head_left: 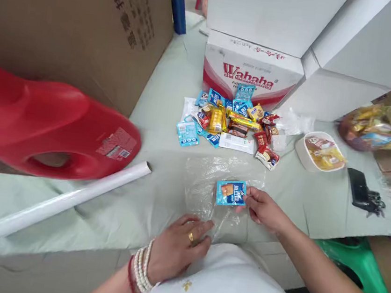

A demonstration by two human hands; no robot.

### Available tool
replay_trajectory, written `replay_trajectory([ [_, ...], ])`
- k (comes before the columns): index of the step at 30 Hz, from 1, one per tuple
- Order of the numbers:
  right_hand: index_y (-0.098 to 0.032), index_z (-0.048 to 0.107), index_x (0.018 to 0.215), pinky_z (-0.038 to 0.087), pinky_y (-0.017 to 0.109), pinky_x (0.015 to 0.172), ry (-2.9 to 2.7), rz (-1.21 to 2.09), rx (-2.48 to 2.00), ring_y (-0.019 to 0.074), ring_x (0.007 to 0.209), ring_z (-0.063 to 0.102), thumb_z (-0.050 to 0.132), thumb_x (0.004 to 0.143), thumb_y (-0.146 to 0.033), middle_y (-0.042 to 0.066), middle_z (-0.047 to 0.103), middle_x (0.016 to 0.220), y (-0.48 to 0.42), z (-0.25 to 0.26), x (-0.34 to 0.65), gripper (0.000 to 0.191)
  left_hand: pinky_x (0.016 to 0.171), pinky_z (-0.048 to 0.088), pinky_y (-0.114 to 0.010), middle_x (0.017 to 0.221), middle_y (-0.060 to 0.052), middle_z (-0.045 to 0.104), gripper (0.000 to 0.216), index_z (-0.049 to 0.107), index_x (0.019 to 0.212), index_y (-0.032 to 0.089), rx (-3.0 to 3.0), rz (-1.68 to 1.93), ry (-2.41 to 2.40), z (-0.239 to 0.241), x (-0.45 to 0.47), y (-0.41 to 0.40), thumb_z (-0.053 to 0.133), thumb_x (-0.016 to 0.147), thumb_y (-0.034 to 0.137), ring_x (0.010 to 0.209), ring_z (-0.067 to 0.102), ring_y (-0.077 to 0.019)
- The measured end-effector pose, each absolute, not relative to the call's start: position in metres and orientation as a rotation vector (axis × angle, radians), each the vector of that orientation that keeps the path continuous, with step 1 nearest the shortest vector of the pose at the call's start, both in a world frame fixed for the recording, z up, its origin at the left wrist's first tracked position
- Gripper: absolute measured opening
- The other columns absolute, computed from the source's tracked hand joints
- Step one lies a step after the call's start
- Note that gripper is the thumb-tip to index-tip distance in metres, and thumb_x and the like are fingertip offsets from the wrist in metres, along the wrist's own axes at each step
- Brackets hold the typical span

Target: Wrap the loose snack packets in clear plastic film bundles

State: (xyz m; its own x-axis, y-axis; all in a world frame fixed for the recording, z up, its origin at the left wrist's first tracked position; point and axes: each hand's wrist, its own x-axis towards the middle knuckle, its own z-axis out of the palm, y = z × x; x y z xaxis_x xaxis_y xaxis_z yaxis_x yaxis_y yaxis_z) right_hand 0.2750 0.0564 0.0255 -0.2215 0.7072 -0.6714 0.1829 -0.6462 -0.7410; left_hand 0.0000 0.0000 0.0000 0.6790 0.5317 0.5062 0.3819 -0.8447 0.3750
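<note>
A small blue snack packet (224, 193) with a food picture on it is pinched at its right edge by my right hand (262, 209). It is over a clear plastic bag (198, 184), which lies spread on the table. At the bag's near edge, my left hand (180, 243), with a ring and bead bracelets, has its fingers curled on the plastic. Its fingertips are partly hidden. Beyond the bag is a pile of small wrapped snacks (216, 120) in blue, yellow, red and white.
Behind the snacks stands a Wahaba-printed carton (250, 68). A red jug (56, 126) and a white roll (68, 207) lie on the left. To the right are a white tub (305, 154), a snack-filled basket (350, 131), a black case with keys (358, 186) and a green stool (372, 270).
</note>
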Motion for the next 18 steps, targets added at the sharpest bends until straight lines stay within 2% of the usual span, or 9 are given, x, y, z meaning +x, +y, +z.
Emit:
replay_trajectory([
  [5, -0.023, 0.047, 0.086, 0.015, 0.022, 0.038, -1.020, 1.684, -1.591, 0.0034, 0.035, 0.030, 0.074, 0.078, -0.058, -0.001, 0.069, 0.072, 0.087, 0.050, 0.295, 0.045, 0.088, 0.055, -0.038, 0.107, -0.010, 0.078, 0.019, 0.063, 0.102, 0.016, 2.622, 0.860, 0.721, 0.002, 0.001, 0.005, 0.048, 0.095, 0.007, 0.089, 0.072, -0.0180],
  [9, -0.023, 0.051, 0.090, 0.028, 0.024, 0.043, -1.259, 1.401, -1.688, 0.0093, 0.045, 0.043, 0.066, 0.085, -0.058, 0.003, 0.070, 0.083, 0.158, 0.050, 0.309, 0.038, 0.089, 0.056, -0.038, 0.104, -0.010, 0.078, 0.019, 0.062, 0.102, 0.016, 2.621, 0.837, 0.757, 0.000, 0.003, 0.006, 0.047, 0.095, 0.006, 0.088, 0.073, -0.0175],
  [12, -0.020, 0.060, 0.099, 0.045, 0.030, 0.064, -1.636, 0.723, -2.053, 0.0208, 0.075, 0.062, 0.060, 0.092, -0.050, 0.010, 0.071, 0.100, 0.208, 0.038, 0.324, 0.031, 0.090, 0.057, -0.040, 0.106, -0.011, 0.078, 0.021, 0.061, 0.103, 0.017, 2.620, 0.818, 0.807, -0.001, 0.004, 0.004, 0.048, 0.093, 0.004, 0.088, 0.073, -0.0181],
  [14, -0.017, 0.064, 0.108, 0.048, 0.038, 0.082, -1.906, 0.381, -2.264, 0.0310, 0.104, 0.061, 0.065, 0.089, -0.049, 0.016, 0.069, 0.116, 0.228, 0.027, 0.330, 0.037, 0.090, 0.057, -0.040, 0.109, -0.011, 0.077, 0.022, 0.061, 0.102, 0.018, 2.608, 0.802, 0.828, -0.001, 0.004, 0.003, 0.049, 0.090, 0.004, 0.089, 0.073, -0.0184],
  [16, -0.015, 0.063, 0.121, 0.046, 0.045, 0.091, -2.085, 0.232, -2.391, 0.0387, 0.120, 0.054, 0.070, 0.085, -0.049, 0.021, 0.064, 0.130, 0.235, 0.017, 0.332, 0.050, 0.094, 0.056, -0.042, 0.111, -0.011, 0.077, 0.022, 0.059, 0.101, 0.019, 2.590, 0.776, 0.828, -0.001, 0.004, 0.002, 0.049, 0.088, 0.004, 0.092, 0.073, -0.0189],
  [18, -0.014, 0.061, 0.129, 0.047, 0.047, 0.091, -2.119, 0.155, -2.432, 0.0404, 0.122, 0.052, 0.065, 0.089, -0.045, 0.023, 0.063, 0.133, 0.231, 0.010, 0.333, 0.051, 0.099, 0.054, -0.045, 0.114, -0.012, 0.076, 0.022, 0.058, 0.098, 0.020, 2.574, 0.763, 0.854, -0.002, 0.002, 0.001, 0.048, 0.087, 0.004, 0.097, 0.072, -0.0199],
])
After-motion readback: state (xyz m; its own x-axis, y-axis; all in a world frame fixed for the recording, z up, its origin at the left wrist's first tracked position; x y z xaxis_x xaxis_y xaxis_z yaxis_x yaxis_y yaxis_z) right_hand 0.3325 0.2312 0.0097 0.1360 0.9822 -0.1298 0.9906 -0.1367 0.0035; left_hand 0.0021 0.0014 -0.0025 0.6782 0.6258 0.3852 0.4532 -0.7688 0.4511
